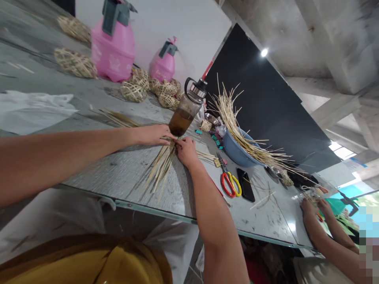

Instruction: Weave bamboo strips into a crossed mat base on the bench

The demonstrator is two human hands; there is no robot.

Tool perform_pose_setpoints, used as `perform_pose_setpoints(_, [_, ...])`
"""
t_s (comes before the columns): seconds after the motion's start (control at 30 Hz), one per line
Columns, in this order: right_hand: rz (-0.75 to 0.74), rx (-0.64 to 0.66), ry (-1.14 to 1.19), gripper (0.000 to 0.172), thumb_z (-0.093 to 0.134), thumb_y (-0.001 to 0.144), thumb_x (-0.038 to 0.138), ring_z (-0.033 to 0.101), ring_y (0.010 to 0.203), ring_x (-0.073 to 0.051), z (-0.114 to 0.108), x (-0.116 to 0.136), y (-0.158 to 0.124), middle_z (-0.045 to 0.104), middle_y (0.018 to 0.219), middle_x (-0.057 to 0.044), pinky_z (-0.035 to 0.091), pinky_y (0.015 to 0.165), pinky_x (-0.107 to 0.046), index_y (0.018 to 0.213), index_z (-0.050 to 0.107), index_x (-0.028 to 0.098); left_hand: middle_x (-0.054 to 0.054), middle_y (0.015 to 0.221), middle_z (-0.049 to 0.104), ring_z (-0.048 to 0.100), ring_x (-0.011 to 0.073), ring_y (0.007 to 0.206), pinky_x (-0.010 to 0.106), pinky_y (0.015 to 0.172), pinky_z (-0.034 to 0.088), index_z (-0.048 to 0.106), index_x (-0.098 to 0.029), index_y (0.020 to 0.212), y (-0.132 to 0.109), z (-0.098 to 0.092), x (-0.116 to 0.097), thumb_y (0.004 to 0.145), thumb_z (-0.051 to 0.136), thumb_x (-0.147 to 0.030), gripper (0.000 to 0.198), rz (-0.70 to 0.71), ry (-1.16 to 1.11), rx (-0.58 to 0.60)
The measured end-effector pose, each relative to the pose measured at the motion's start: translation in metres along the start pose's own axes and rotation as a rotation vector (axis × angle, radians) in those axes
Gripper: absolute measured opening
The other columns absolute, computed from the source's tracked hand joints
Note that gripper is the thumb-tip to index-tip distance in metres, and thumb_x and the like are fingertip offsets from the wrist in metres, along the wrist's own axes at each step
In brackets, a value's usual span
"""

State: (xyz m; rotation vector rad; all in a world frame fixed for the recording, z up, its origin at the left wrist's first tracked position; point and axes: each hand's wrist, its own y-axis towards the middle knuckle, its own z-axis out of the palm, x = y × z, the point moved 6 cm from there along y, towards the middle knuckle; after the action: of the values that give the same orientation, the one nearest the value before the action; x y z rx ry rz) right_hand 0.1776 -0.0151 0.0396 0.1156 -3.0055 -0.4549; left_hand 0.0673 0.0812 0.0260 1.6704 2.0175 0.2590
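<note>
Straw-coloured strips are fanned out at the centre of the frame on a grey table, their gathered upper ends held between both hands. By the left hand, extended from the left edge, the strips are pinched with thumb and fingertips nearly together; by the right hand, extended from the lower right, they are gripped between thumb and curled fingers. Just above the hands, a bottle is partly filled with brown liquid. Right of centre, red-and-yellow-handled scissors are laid beside a black phone; above these, long stalks are heaped in a blue basin. At upper left, woven balls are scattered around two pink sprayers.
</note>
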Motion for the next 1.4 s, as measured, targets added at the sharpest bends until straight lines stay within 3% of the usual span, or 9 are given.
perform_pose_setpoints(0.2, [0.086, -0.046, 0.083, 0.03, 0.059, 0.091, 0.014, 0.051, 0.11, -0.022, -0.003, -0.008, 0.003, 0.065, 0.108, -0.009, 0.036, 0.098, -0.036, 0.12, 0.068, 0.015, 0.013, 0.114, 0.068, 0.059, 0.025, 0.104, 0.03, 0.093, 0.041, 0.067, -0.014, 0.122, 0.0, 0.0, 0.005, 0.086, 0.063, -0.035, 0.042, -0.034, 0.023, -0.03])
perform_pose_setpoints(0.37, [0.077, -0.022, 0.091, 0.022, 0.056, 0.095, 0.015, 0.054, 0.107, -0.02, -0.003, -0.008, 0.004, 0.066, 0.104, -0.009, 0.035, 0.097, -0.034, 0.108, 0.073, 0.016, 0.011, 0.105, 0.069, 0.061, 0.0244, 0.099, 0.03, 0.091, 0.042, 0.074, -0.018, 0.11, 0.001, 0.002, 0.0, 0.09, 0.059, -0.035, 0.03, 0.021, -0.01, 0.033])
perform_pose_setpoints(0.53, [0.045, -0.037, 0.016, 0.031, 0.055, 0.093, 0.014, 0.052, 0.107, -0.021, -0.001, -0.006, 0.004, 0.064, 0.109, -0.01, 0.035, 0.098, -0.036, 0.121, 0.068, 0.017, 0.01, 0.11, 0.068, 0.06, 0.0241, 0.1, 0.031, 0.092, 0.042, 0.069, -0.02, 0.122, 0.001, 0.001, 0.002, 0.09, 0.059, -0.032, 0.036, -0.003, -0.02, -0.004])
perform_pose_setpoints(0.77, [0.026, -0.026, 0.015, 0.027, 0.052, 0.096, 0.016, 0.052, 0.104, -0.021, -0.001, -0.004, 0.003, 0.062, 0.107, -0.01, 0.036, 0.097, -0.035, 0.115, 0.072, 0.016, 0.01, 0.106, 0.068, 0.06, 0.0245, 0.1, 0.031, 0.092, 0.043, 0.073, -0.02, 0.112, 0.002, 0.005, 0.007, 0.09, 0.059, -0.037, 0.031, -0.005, -0.009, 0.002])
perform_pose_setpoints(0.93, [0.01, -0.017, -0.009, 0.037, 0.051, 0.096, 0.012, 0.05, 0.107, -0.021, -0.004, 0.0, 0.001, 0.06, 0.11, -0.01, 0.034, 0.098, -0.035, 0.13, 0.065, 0.018, 0.012, 0.117, 0.066, 0.058, 0.0244, 0.108, 0.031, 0.096, 0.041, 0.065, -0.015, 0.124, 0.0, 0.005, 0.012, 0.086, 0.061, -0.036, 0.043, -0.052, 0.025, -0.052])
perform_pose_setpoints(1.1, [0.001, -0.015, -0.02, 0.034, 0.048, 0.098, 0.013, 0.05, 0.105, -0.02, -0.005, 0.003, 0.0, 0.06, 0.107, -0.009, 0.033, 0.096, -0.034, 0.122, 0.071, 0.022, 0.012, 0.107, 0.068, 0.059, 0.024, 0.101, 0.031, 0.093, 0.041, 0.07, -0.014, 0.109, 0.002, 0.006, 0.012, 0.087, 0.061, -0.038, 0.034, -0.025, -0.014, -0.02])
perform_pose_setpoints(1.4, [0.025, -0.024, 0.047, 0.03, 0.053, 0.095, 0.013, 0.053, 0.103, -0.02, -0.006, 0.0, 0.003, 0.063, 0.104, -0.009, 0.037, 0.098, -0.033, 0.113, 0.075, 0.019, 0.01, 0.1, 0.07, 0.06, 0.0227, 0.096, 0.03, 0.089, 0.042, 0.072, -0.015, 0.1, 0.003, 0.002, 0.007, 0.086, 0.06, -0.039, 0.03, -0.02, -0.041, -0.009])
